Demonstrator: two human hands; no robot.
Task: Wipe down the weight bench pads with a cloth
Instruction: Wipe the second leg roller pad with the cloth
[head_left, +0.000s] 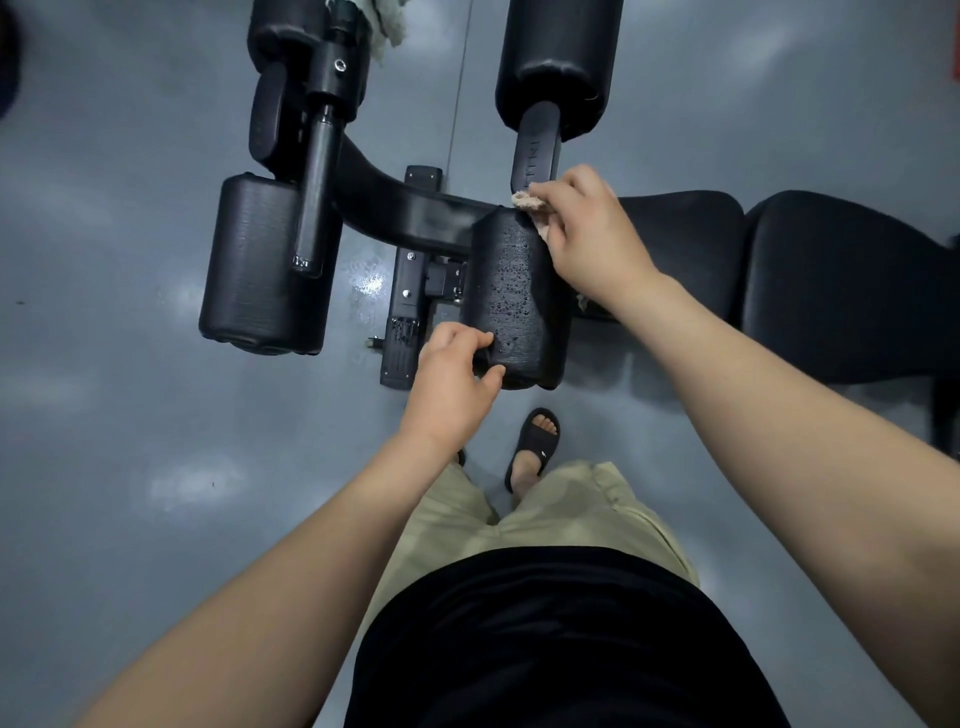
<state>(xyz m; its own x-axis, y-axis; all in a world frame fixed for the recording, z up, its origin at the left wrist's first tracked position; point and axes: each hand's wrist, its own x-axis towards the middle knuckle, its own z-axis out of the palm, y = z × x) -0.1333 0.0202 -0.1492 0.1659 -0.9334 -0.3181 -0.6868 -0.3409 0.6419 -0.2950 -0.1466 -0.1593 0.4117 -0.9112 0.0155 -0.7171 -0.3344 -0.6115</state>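
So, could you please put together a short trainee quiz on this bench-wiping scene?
1. True or false: the right hand holds the cloth at the far end of the droplet-covered roller pad.
2. What does the left hand grip? A: the near end of that same roller pad. B: the seat pad. C: a spray bottle.
3. Fill in: the person's visible foot wears a black ____.
Key: 1 true; 2 A; 3 sandal.
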